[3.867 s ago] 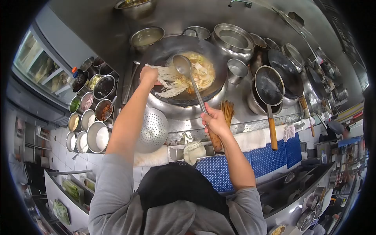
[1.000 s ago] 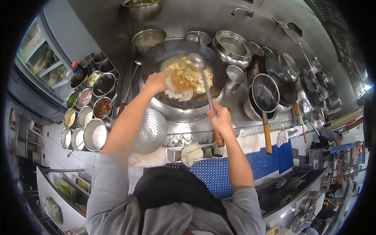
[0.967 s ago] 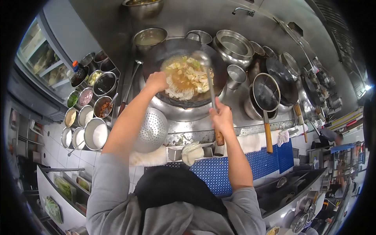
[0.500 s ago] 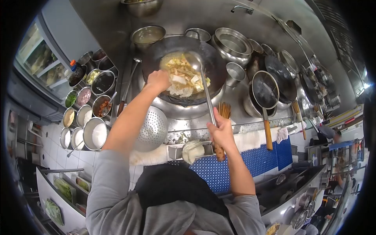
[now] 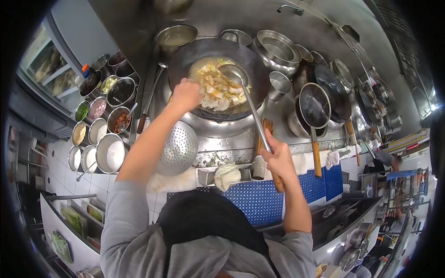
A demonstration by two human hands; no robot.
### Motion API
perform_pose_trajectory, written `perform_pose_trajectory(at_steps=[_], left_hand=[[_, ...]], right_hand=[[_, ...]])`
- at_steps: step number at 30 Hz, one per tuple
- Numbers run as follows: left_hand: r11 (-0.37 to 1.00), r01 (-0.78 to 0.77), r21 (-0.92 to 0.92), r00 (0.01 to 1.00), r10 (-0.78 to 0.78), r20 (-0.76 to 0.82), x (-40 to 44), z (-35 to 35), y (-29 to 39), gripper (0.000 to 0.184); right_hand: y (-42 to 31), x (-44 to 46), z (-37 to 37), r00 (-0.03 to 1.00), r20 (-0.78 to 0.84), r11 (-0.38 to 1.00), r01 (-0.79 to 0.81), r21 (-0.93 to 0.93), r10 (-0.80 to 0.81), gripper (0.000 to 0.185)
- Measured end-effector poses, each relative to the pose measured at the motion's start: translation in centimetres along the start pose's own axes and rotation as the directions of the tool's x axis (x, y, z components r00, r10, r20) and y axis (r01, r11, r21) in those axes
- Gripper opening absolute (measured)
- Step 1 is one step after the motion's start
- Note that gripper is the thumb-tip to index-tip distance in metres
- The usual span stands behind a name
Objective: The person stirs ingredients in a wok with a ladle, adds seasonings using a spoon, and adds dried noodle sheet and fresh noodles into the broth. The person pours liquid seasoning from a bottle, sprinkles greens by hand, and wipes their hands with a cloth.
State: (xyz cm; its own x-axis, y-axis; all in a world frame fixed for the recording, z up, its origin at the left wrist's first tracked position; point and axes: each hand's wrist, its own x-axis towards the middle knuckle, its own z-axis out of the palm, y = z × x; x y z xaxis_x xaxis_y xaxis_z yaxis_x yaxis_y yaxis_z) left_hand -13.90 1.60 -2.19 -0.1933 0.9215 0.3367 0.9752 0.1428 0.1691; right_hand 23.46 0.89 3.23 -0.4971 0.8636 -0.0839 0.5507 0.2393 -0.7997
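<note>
A large dark wok (image 5: 185,58) holds broth with pale cabbage pieces (image 5: 227,90) and a clump of thin white noodles (image 5: 214,103). My right hand (image 5: 279,160) is closed around the handle of a long metal ladle (image 5: 252,110). The ladle's bowl lies over the food on the wok's right side. Over the left edge of the wok is my left hand (image 5: 187,95), its fingers curled closed. Whatever those fingers may grip is hidden. Below it, near my left forearm, rests a round perforated strainer (image 5: 176,148).
At left stand several metal containers of ingredients, including a pot of white powder (image 5: 112,154). A bamboo brush (image 5: 258,164) and a bundled white cloth (image 5: 227,177) sit at the front edge. To the right are a wood-handled sieve (image 5: 315,106) and a small metal pot (image 5: 280,85).
My right hand has moved right, swinging the ladle's handle away from the bamboo brush. The ladle's bowl has shifted slightly right. My left hand has stayed at nearly the same place.
</note>
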Motion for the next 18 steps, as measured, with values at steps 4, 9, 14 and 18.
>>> perform_pose_trajectory(at_steps=[4,9,14,18], left_hand=[[0.938,-0.188,-0.290,0.966,0.230,0.117,-4.3,-2.2,6.5,0.024],[0.929,-0.230,-0.291,0.973,0.212,-0.092,-5.0,0.1,7.7,0.023],[0.901,-0.106,-0.420,0.994,0.109,-0.017,-5.2,0.7,9.1,0.017],[0.884,-0.114,-0.454,0.993,0.095,-0.065,-4.7,0.1,9.7,0.015]], right_hand=[[-1.6,-1.5,-2.5,0.977,0.103,0.980,-0.194,0.043,0.189,0.062],[-1.0,-1.4,-1.4,0.978,0.091,0.982,-0.189,-0.009,0.189,0.064],[-1.1,-0.7,-0.8,0.978,0.089,0.981,-0.194,0.027,0.191,0.063],[-1.7,2.8,1.0,0.996,-0.008,0.977,-0.084,-0.196,0.084,0.063]])
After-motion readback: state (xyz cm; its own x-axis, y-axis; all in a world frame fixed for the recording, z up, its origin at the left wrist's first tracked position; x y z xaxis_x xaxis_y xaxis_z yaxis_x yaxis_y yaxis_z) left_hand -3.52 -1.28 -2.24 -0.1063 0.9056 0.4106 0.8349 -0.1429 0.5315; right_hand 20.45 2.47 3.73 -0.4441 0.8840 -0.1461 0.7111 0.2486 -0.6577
